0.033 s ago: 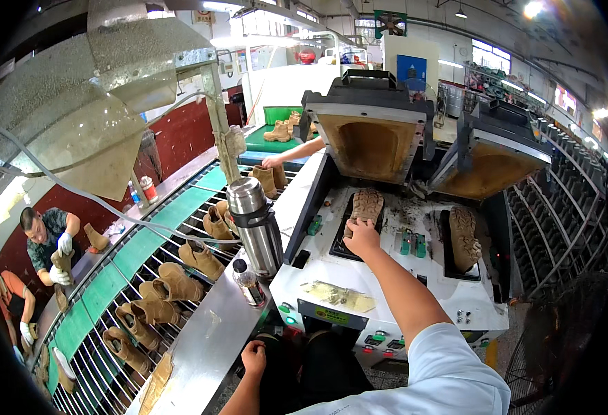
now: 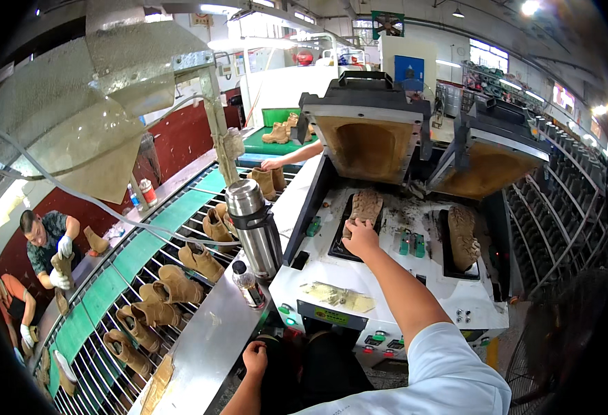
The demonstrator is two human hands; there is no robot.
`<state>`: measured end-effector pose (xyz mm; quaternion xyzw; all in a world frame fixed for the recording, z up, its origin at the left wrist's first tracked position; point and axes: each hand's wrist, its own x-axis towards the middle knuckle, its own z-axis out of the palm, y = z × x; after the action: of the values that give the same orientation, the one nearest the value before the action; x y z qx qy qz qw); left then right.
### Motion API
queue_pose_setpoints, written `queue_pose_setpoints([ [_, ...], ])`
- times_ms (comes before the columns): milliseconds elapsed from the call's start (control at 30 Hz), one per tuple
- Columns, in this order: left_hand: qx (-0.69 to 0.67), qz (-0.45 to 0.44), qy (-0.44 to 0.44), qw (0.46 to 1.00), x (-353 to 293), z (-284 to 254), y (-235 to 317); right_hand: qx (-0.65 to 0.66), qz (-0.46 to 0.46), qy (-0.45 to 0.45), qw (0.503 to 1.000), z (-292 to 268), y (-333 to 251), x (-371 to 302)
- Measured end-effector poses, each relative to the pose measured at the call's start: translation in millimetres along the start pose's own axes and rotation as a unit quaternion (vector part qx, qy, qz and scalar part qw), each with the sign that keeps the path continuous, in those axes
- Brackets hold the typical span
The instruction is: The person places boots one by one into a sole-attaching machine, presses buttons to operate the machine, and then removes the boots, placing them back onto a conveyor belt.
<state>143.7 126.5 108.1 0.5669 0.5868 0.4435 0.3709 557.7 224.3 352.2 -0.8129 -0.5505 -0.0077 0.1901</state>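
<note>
My right hand (image 2: 361,236) has its fingers curled round the near end of a tan boot (image 2: 367,205). That boot lies with its patterned sole facing up in a black-rimmed recess of a white press machine (image 2: 387,280); its upper is hidden below. A second tan boot (image 2: 464,238) sits sole up in the right-hand recess, apart from my hand. Low down beside my dark-clothed leg, my left hand (image 2: 255,358) is closed, with nothing visible in it.
Two raised press lids (image 2: 369,142) stand over the recesses. To the left are a steel flask (image 2: 254,232), a dark-capped bottle (image 2: 248,283) and a barred rack of tan boots (image 2: 179,283). Two gloved co-workers (image 2: 51,242) handle footwear beyond a green belt (image 2: 120,280). Another person's hand (image 2: 273,164) touches boots farther back.
</note>
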Motion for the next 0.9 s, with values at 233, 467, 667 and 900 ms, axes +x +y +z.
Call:
queue_pose_setpoints([
  [233, 0.054, -0.077, -0.107, 0.990, -6, 23, 41, 0.299, 0.037, 0.176, 0.937, -41, 37, -19],
  [467, -0.415, -0.129, -0.184, 0.882, 5, 77, 111, 0.086, 0.164, 0.256, 0.949, -115, 190, -96],
  [667, -0.385, -0.124, -0.215, 0.889, 11, 63, 85, -0.067, 0.309, 0.168, 0.934, -149, 257, -114],
  [900, -0.289, -0.202, -0.180, 0.918, -39, 34, 49, -0.021, 0.356, -0.031, 0.934, -165, 247, -107],
])
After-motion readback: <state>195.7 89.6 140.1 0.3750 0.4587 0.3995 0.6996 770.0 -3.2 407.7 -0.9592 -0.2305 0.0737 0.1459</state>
